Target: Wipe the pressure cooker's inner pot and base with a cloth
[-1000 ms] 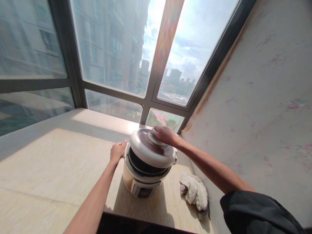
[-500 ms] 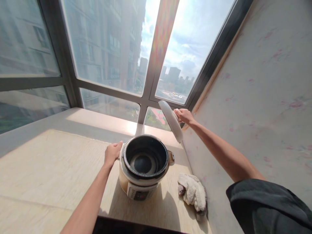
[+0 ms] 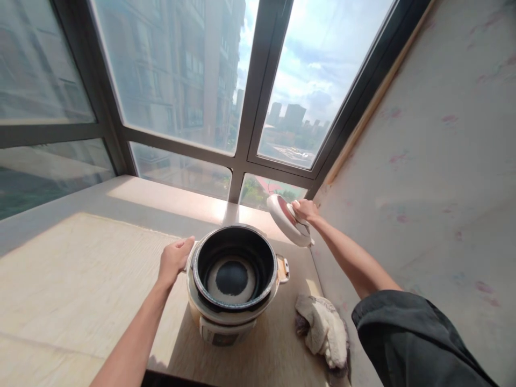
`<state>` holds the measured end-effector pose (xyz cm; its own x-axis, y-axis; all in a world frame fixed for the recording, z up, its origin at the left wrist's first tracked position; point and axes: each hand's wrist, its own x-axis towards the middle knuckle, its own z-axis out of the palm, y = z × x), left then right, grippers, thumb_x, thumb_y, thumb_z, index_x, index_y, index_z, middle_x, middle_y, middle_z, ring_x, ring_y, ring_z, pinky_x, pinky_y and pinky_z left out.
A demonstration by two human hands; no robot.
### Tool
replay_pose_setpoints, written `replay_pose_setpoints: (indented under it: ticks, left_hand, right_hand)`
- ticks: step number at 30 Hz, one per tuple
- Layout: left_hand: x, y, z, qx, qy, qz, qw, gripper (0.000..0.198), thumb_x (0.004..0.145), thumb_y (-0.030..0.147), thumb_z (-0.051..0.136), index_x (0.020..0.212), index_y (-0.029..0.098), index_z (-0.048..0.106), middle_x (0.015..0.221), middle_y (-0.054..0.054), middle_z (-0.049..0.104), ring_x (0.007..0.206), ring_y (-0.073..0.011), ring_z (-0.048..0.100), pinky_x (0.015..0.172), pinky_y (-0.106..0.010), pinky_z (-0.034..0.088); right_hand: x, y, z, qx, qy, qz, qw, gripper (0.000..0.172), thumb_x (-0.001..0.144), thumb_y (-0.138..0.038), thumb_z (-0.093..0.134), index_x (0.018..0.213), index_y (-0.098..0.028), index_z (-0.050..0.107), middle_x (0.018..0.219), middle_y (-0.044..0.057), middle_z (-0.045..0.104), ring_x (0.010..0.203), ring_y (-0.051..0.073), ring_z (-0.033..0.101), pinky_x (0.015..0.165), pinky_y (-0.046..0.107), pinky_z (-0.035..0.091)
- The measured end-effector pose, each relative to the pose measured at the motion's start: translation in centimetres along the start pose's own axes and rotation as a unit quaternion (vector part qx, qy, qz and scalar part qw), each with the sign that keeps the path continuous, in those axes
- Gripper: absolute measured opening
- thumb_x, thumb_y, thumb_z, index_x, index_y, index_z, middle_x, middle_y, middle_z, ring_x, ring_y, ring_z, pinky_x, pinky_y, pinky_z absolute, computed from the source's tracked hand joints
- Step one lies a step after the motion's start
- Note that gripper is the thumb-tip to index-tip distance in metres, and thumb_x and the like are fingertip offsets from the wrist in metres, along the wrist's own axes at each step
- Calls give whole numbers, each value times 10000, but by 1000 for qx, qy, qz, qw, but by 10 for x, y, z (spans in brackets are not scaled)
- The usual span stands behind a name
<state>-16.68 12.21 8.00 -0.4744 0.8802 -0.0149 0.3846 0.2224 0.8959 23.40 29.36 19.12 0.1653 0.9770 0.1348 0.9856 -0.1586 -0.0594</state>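
In front of me stands an electric pressure cooker [image 3: 223,317] with its top off, and its dark inner pot [image 3: 231,277] shows nothing but a stained bottom. My left hand [image 3: 175,260] is closed at the cooker's left side handle, most of which the fingers hide. Up and to the right of the pot, my right hand [image 3: 305,209] grips the knob of the cooker's lid [image 3: 282,217]. The pale lid hangs tilted in the air near the wall, apart from the cooker. On the cooker's right side its other handle [image 3: 283,269] sticks out.
A crumpled cloth [image 3: 324,333] lies right of the cooker, against the papered wall [image 3: 407,204]. The cooker rests on a pale wood-grain ledge [image 3: 100,279]. Dark-framed windows [image 3: 177,80] rise behind it.
My right hand has lowered the lid a little and turned it, so its outer face with the knob shows more. The cooker sits slightly lower and further left in view; my left hand stays at its handle.
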Motion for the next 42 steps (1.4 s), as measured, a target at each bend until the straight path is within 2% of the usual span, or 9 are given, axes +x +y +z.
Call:
replay_pose_setpoints:
  ticks: [8,12,17,23,28,35,42]
  left_hand:
    - [1,-4,1,-36,-1,-16,999,474,715,639,580,551,195,576,497,3,489,567,-180,489,537,-268,391]
    - [-2,1,1,-32,4,-29,999,481,709,637,592,527,193,555,497,12,460,539,-151,431,505,-255,355]
    - [-3,1,1,-43,10,-45,998,478,706,627,624,581,166,646,514,12,486,541,-144,423,496,-253,353]
    - [0,-2,3,-75,5,-67,995,467,695,593,684,701,128,724,554,15,565,606,-152,480,560,-249,395]
    - [-1,0,3,-90,11,-82,992,456,679,561,720,753,111,731,579,14,603,620,-150,496,574,-247,403]
    - [-3,1,2,-84,10,-74,994,462,676,594,711,654,133,677,514,40,528,544,-122,441,514,-237,348]
    - [-2,0,4,-95,15,-79,992,451,658,587,735,647,141,672,500,43,523,517,-121,434,495,-242,342]
  right_hand:
    - [8,-5,57,-44,-42,-17,998,434,1022,-367,468,1168,-84,762,1166,263,744,1124,318,722,866,304,502]
    - [11,-7,80,-60,-55,-34,996,374,1022,-279,462,1142,-90,762,1158,251,748,1126,306,722,880,311,511]
    - [8,-11,104,-78,-62,-47,994,328,1010,-194,470,1134,-55,740,1121,271,745,1120,297,720,877,316,523]
    - [-1,-8,123,-84,-60,-43,994,366,1026,-189,415,1243,-25,661,1150,291,720,1119,276,715,892,324,530]
    - [-9,-5,139,-79,-61,-38,994,387,1018,-160,381,1290,4,603,1204,318,682,1155,285,697,908,348,535]
    - [-12,-2,152,-82,-58,-35,994,388,1012,-132,346,1289,-17,592,1202,310,677,1129,303,708,887,377,558]
    - [-18,-1,160,-83,-57,-38,994,378,1012,-118,348,1282,-26,595,1169,306,684,1109,303,716,887,373,553]
